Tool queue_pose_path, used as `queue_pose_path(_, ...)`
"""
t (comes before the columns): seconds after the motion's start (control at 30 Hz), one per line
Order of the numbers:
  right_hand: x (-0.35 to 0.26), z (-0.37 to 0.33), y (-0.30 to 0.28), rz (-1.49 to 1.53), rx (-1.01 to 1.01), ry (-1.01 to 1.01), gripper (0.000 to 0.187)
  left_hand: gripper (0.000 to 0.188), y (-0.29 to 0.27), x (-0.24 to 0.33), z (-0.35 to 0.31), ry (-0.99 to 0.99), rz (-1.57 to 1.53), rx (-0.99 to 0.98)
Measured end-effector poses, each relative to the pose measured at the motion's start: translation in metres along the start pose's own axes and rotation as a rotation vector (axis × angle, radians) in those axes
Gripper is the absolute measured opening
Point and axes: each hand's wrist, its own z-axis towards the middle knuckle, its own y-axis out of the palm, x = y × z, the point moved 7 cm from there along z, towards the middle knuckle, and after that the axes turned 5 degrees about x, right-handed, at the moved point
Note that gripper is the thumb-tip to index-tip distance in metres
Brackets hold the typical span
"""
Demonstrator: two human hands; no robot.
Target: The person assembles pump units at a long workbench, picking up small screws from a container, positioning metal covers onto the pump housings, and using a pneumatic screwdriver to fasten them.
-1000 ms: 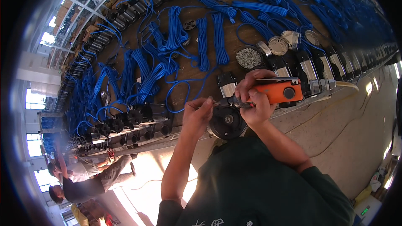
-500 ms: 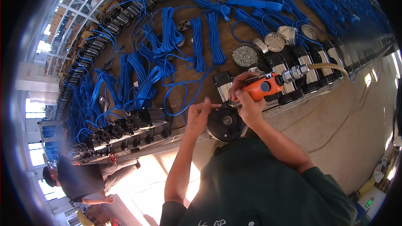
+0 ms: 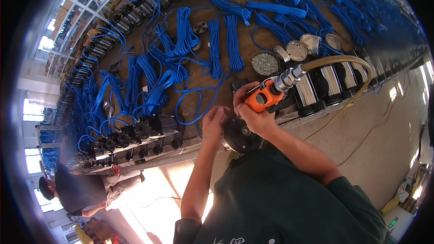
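Note:
My right hand (image 3: 254, 114) is wrapped round an orange air screwdriver (image 3: 258, 100), with a tan hose (image 3: 350, 58) running from its metal coupling. The tool is tilted above a round black pump end (image 3: 242, 138), close in front of my body; its tip is hidden by my hand. My left hand (image 3: 214, 122) is beside the left rim of that black part, fingertips drawn together. What they hold, if anything, is too small to make out.
Coiled blue cables (image 3: 233, 43) cover much of the brown table (image 3: 201, 81). A bowl of small screws (image 3: 265, 63) stands beyond my right hand, near round metal caps (image 3: 296, 50). Silver-and-black pump bodies (image 3: 305, 92) line the right edge. Another person (image 3: 83, 192) is at lower left.
The screwdriver and my right hand have shifted left and turned more upright, the coupling and hose swinging up. My left index finger, stretched toward the black part before, has curled back.

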Motion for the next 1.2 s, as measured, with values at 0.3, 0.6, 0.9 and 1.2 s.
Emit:
queue_pose_path(0.3, -0.018, 0.004, -0.011, 0.094, 0.042, -0.006, 0.029, 0.022, -0.038, 0.001, -0.021, -0.118, -0.499, 0.250)
queue_pose_path(0.6, -0.070, -0.015, 0.000, 0.322, 0.071, -0.074, 0.037, 0.017, -0.007, 0.044, -0.066, -0.025, -0.482, -0.025)
queue_pose_path(0.9, -0.093, -0.027, 0.000, 0.366, 0.051, -0.167, 0.037, 0.010, 0.023, 0.030, -0.074, -0.124, -0.517, 0.005)
queue_pose_path(1.2, -0.100, -0.034, -0.025, 0.439, 0.093, -0.198, 0.037, 0.011, 0.049, 0.035, -0.075, -0.182, -0.266, -0.185)
